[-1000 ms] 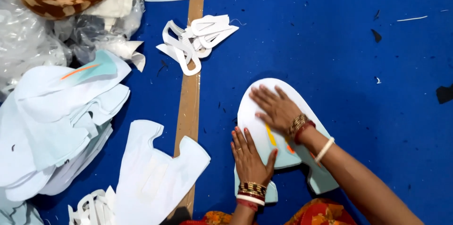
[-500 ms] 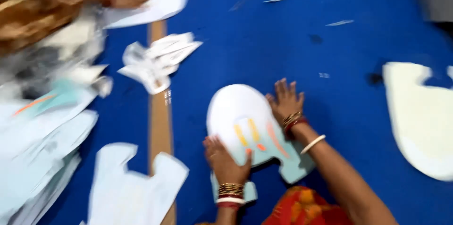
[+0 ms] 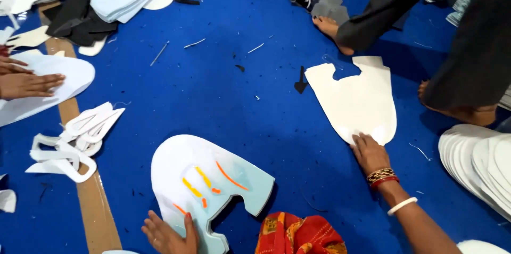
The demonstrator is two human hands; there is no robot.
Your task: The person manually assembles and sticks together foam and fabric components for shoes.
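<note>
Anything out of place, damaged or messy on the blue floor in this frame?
Only offcuts: white cut-out strips lie in a loose heap by the brown strip, with thin slivers scattered about. The pale blue sheet under the left hand looks intact.

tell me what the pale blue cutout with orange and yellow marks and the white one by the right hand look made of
Pale blue rounded cutout with orange and yellow marks: probably foam sheet; matte, with a visibly thick cut edge. White rounded cutout under the right hand: thin matte sheet lying flat, foam or stiff card; cannot tell which.
</note>
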